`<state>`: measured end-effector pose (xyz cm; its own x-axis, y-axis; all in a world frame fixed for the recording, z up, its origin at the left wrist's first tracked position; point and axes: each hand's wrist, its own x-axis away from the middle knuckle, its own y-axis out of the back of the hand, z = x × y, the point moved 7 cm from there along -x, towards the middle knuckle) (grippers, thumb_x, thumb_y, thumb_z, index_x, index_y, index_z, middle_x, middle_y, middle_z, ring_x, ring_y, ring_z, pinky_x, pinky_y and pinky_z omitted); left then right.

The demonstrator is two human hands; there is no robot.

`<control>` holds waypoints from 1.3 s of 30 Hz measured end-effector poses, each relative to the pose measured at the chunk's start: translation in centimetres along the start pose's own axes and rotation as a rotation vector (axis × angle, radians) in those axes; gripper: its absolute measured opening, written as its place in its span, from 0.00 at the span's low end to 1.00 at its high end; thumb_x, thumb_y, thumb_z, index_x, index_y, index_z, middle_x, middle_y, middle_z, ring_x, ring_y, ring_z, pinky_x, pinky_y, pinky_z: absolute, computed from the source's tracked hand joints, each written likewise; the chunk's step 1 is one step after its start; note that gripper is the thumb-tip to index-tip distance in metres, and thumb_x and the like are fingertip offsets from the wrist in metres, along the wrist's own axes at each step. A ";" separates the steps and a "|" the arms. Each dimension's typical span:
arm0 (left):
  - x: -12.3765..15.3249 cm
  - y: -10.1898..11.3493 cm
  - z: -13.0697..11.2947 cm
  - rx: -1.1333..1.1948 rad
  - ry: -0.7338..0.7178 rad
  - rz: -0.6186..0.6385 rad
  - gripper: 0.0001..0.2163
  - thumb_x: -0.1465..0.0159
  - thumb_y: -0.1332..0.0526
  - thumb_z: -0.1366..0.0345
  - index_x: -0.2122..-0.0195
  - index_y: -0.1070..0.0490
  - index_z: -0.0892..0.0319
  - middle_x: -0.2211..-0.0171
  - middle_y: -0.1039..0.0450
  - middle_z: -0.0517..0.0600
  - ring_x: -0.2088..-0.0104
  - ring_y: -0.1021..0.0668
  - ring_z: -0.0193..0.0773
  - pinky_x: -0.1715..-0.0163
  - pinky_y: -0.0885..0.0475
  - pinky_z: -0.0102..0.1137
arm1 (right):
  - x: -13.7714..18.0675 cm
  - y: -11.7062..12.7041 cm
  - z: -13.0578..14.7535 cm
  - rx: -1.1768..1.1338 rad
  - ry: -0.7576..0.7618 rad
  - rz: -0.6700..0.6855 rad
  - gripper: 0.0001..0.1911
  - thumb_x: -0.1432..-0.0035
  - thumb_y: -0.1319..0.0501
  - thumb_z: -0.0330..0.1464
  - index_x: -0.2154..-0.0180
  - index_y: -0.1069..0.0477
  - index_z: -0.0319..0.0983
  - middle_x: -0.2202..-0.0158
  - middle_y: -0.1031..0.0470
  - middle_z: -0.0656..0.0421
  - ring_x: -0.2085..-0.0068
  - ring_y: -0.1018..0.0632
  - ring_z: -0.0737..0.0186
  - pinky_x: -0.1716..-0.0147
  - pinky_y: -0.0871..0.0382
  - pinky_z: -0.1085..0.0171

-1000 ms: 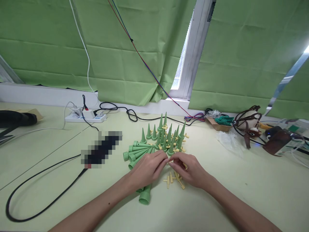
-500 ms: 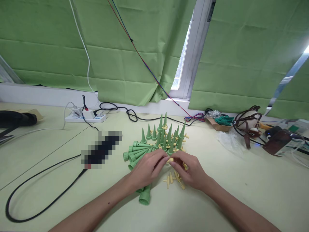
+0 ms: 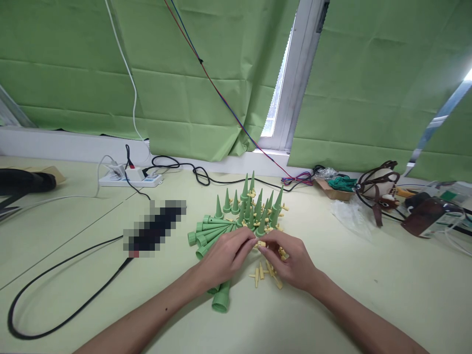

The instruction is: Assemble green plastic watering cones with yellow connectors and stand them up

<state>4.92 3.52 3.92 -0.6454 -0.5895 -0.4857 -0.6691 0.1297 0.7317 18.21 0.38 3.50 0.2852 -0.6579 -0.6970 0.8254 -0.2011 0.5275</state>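
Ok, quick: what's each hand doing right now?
Left hand: closed, apparently around a green cone.
Right hand: closed, pinching a small yellow piece.

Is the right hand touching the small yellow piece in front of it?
Touching. The head view shows the right hand pinching the yellow piece.

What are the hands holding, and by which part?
The left hand and right hand pinch a small yellow piece between their fingertips, one at each end. Whether the left hand also grips the green cone under it cannot be told.
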 end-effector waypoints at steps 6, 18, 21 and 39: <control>0.0 0.1 0.4 0.000 0.010 -0.005 0.10 0.27 0.52 0.66 0.65 0.36 0.59 0.71 0.34 0.45 0.71 0.31 0.33 0.69 0.37 0.28 | 0.0 0.2 0.0 0.009 0.000 0.000 0.05 0.34 0.42 0.30 0.59 0.29 0.39 0.73 0.28 0.59 0.75 0.30 0.66 0.76 0.35 0.66; -0.1 0.8 0.5 0.014 0.059 -0.084 0.11 0.27 0.50 0.64 0.68 0.37 0.58 0.74 0.37 0.44 0.73 0.34 0.32 0.71 0.39 0.28 | 0.1 0.3 -0.2 0.003 0.013 -0.009 0.03 0.35 0.41 0.28 0.60 0.29 0.38 0.74 0.31 0.60 0.75 0.32 0.66 0.76 0.37 0.66; 0.0 1.5 0.9 -0.012 0.112 -0.165 0.13 0.27 0.50 0.63 0.69 0.38 0.58 0.75 0.38 0.43 0.75 0.35 0.32 0.72 0.40 0.28 | 0.0 0.3 -0.3 0.003 0.003 -0.006 0.03 0.35 0.42 0.28 0.60 0.29 0.38 0.74 0.31 0.60 0.75 0.32 0.66 0.76 0.38 0.66; -0.2 -0.2 2.5 -0.177 0.246 0.060 0.13 0.31 0.44 0.57 0.71 0.37 0.58 0.68 0.33 0.49 0.65 0.29 0.42 0.63 0.34 0.35 | -0.1 0.7 -1.7 0.054 -0.149 -0.092 0.04 0.35 0.41 0.30 0.60 0.28 0.38 0.73 0.29 0.60 0.76 0.32 0.67 0.76 0.36 0.67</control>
<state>4.22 5.58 2.69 -0.5591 -0.7629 -0.3247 -0.5439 0.0419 0.8381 19.59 1.57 3.06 0.1307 -0.7343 -0.6661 0.8163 -0.3016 0.4927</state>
